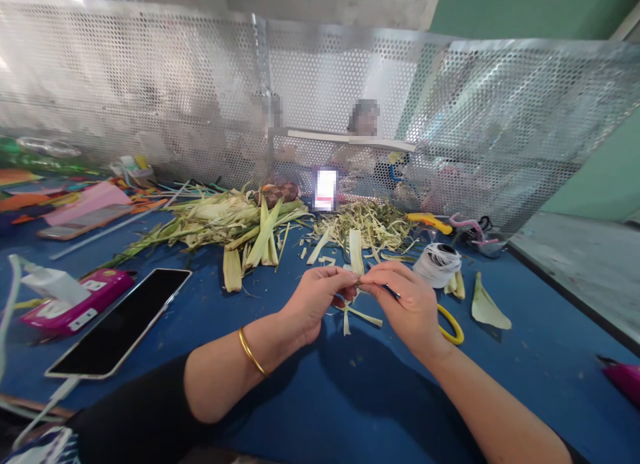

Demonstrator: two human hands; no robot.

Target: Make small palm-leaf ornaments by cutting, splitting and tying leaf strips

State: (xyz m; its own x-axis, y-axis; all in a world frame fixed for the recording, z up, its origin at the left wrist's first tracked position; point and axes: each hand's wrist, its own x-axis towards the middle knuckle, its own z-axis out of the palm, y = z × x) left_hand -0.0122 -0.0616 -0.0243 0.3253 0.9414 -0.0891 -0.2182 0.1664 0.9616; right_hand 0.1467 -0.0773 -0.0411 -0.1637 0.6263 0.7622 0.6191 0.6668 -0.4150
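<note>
My left hand [317, 297] and my right hand [407, 301] meet over the middle of the blue table. Their fingertips pinch a small greenish strip of corn husk [359, 283], mostly hidden by the fingers. Below the fingers show thin pale husk strips [369, 316]. A wider husk strip [355, 245] lies just behind. At my right wrist, a yellow ring handle [458, 327] shows, and a dark sliver appears between the right fingers; whether they belong together I cannot tell. Beyond that hand stands a spool of white thread [437, 265].
Piles of husks [220, 217] and shredded husk [375, 224] lie at the back, before a perforated metal screen [200, 97]. On the left are a phone [123, 324] on a cable and a magenta power strip [107, 284]. A person [357, 161] sits behind the screen.
</note>
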